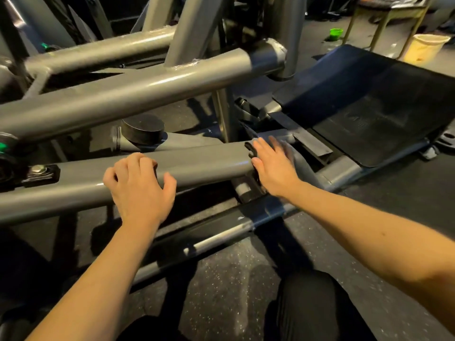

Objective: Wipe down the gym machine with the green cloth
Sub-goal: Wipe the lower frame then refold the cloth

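Observation:
The gym machine is a frame of thick grey tubes; its lower grey tube point(202, 163) runs across the middle of the view. My left hand point(140, 185) rests on this tube, fingers curled over its top and thumb spread on the near side. My right hand point(273, 166) lies flat further right along the tube, beside a black clip point(251, 150). Its fingers are straight and blurred by motion. Neither hand holds a cloth. A small bright green thing point(336, 33) sits on the floor far back; whether it is the cloth I cannot tell.
A dark padded seat point(374, 99) slopes up on the right. Upper grey tubes point(147, 87) cross above my hands, with a black rubber stop point(142, 130) between. A yellowish bucket point(424, 46) and a table leg point(381, 25) stand at the back right. My knees are at the bottom, over speckled floor.

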